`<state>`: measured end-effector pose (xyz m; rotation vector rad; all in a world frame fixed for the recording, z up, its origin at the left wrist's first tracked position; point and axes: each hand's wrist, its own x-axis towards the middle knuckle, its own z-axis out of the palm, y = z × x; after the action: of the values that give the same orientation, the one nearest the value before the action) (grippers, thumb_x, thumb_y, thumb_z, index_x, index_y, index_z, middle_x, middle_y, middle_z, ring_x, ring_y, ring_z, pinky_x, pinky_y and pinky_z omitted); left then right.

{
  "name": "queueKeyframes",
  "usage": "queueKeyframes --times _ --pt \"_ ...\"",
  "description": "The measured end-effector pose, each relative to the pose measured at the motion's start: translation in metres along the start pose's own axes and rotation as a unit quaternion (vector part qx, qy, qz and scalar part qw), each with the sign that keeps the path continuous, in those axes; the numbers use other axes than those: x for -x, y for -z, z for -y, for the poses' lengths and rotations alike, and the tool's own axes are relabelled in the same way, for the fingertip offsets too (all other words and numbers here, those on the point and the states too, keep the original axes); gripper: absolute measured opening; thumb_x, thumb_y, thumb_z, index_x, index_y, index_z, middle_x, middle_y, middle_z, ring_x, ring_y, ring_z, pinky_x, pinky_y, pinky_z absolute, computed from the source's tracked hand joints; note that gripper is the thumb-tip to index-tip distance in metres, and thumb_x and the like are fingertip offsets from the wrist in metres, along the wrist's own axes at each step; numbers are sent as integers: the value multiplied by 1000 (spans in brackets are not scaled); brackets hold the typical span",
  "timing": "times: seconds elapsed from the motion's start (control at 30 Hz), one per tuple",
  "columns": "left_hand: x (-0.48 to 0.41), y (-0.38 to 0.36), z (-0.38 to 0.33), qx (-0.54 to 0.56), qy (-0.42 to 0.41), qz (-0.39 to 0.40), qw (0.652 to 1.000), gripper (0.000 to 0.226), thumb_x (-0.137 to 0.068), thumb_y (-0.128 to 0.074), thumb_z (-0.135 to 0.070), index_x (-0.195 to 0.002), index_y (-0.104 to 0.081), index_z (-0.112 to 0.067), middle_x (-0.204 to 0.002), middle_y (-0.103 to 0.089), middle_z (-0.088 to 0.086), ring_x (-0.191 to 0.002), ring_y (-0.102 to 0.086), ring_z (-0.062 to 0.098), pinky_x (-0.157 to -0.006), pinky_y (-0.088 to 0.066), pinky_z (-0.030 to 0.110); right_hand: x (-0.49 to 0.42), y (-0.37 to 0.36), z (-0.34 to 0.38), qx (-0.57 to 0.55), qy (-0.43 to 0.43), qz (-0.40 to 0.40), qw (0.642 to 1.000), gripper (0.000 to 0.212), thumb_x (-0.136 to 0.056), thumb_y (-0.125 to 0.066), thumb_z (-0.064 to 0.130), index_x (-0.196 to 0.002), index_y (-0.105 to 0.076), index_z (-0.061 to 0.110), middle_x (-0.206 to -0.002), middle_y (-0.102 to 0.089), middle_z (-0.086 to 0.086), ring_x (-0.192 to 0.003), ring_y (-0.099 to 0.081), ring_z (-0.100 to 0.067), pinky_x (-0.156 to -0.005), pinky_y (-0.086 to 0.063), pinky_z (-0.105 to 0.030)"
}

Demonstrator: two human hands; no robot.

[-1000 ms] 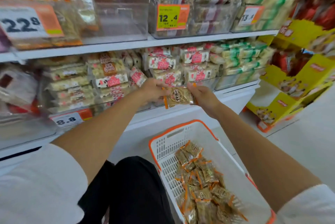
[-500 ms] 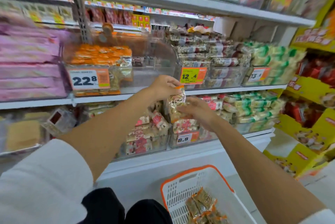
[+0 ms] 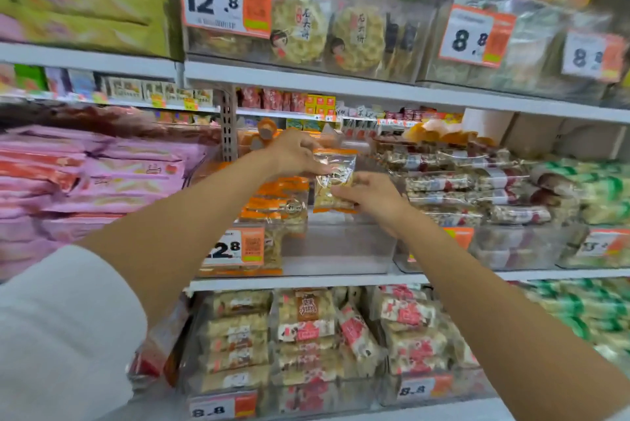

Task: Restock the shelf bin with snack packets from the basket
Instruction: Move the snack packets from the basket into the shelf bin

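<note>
Both hands hold one snack packet [image 3: 332,182]: your left hand [image 3: 293,154] pinches its upper left edge, fingers curled over the orange top seal, and your right hand [image 3: 371,197] grips the lower right side, fingers curled round it. You hold the packet upright, in the air. Directly under the grip is the bare right part of the clear shelf bin [image 3: 341,246]. Just left of the grip and a little lower, a stack of matching orange-sealed packets [image 3: 272,202] fills the bin's left side; whether the held packet touches it, you cannot tell. Below your left wrist, a price tag [image 3: 235,246] reading 22.8 sits on the bin front. Right of the grip, wrapped bars with red bands [image 3: 460,182] lie piled in the next bin. Far left of the grip, pink packs [image 3: 102,175], blurred. Under the bin runs a white shelf edge [image 3: 306,281].
</note>
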<state>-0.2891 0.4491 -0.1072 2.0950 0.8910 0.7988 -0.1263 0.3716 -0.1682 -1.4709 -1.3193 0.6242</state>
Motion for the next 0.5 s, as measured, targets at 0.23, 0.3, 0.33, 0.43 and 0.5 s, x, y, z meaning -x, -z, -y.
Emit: queueKeyframes --times 0.23,0.3,0.33,0.43,0.5 --pt "-46 15 66 -172 21 49 984 42 -78 -80 -22 -113 -66 -3 -117 -65 7 -109 -60 24 -83 -47 30 -77 -35 -16 163 -116 102 974 39 -72 -86 27 -57 -55 9 -54 -57 -7 -49 -51 -15 -49 -41 -18" --pt "-51 14 83 -200 10 73 977 31 -78 -81 -24 -101 -72 -4 -94 -68 -1 -97 -62 25 -71 -46 27 -83 -48 -24 244 -138 140 950 38 -75 -82 37 -59 -61 9 -56 -63 -4 -51 -54 -12 -54 -44 -17" --pt "-53 13 88 -220 3 77 973 30 -78 -80 -26 -99 -73 -6 -88 -67 -5 -92 -61 22 -69 -42 23 -87 -53 -29 270 -141 152 940 38 -77 -80 40 -61 -62 10 -62 -66 -6 -54 -55 -12 -59 -47 -19" --pt "-57 11 97 -257 -19 73 963 30 -80 -79 -29 -101 -74 -9 -92 -64 -5 -84 -56 11 -73 -41 21 -98 -63 -38 272 -159 168 934 32 -76 -82 33 -75 -67 5 -90 -74 -18 -73 -65 -19 -85 -56 -33" --pt "-59 11 99 -257 -30 70 963 18 -82 -77 -23 -94 -76 -9 -83 -65 -9 -79 -59 10 -65 -42 18 -99 -67 -39 271 -162 177 932 32 -74 -85 28 -81 -65 4 -89 -74 -18 -75 -70 -21 -86 -58 -36"
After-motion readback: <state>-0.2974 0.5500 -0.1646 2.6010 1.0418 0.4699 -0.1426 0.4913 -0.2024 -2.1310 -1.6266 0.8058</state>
